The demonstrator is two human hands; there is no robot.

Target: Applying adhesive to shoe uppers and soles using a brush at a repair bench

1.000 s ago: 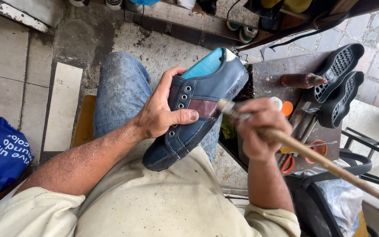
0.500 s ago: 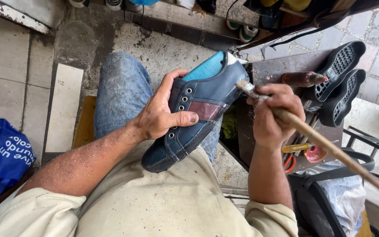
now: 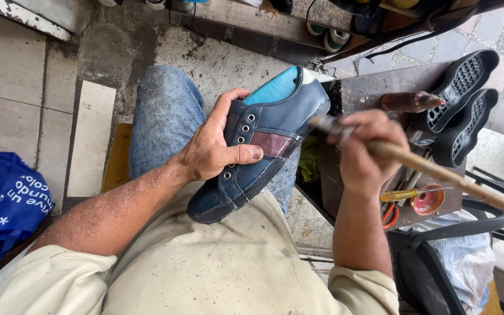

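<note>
Gripping a dark blue shoe (image 3: 263, 137) from its laced side, the left hand (image 3: 214, 149) is closed on the upper, thumb laid across the maroon side panel and fingers wrapped over the eyelet row. The shoe rests tilted on the person's lap, against the jeans-clad knee (image 3: 164, 116), toe end pointing away from the body. The right hand (image 3: 366, 149) sits just beside the shoe's toe end, fist closed around a long wooden-handled brush (image 3: 433, 169); the brush tip (image 3: 317, 121) meets the shoe's front edge. Beyond the shoe, on the dark surface (image 3: 368, 87), lie two black soles (image 3: 459, 111), tread up. A yellow-handled screwdriver (image 3: 403, 194) and a small red dish (image 3: 428, 201) lie nearer the right forearm. Well apart from the shoe, on the left-hand floor, sits a blue bag (image 3: 4, 201).
</note>
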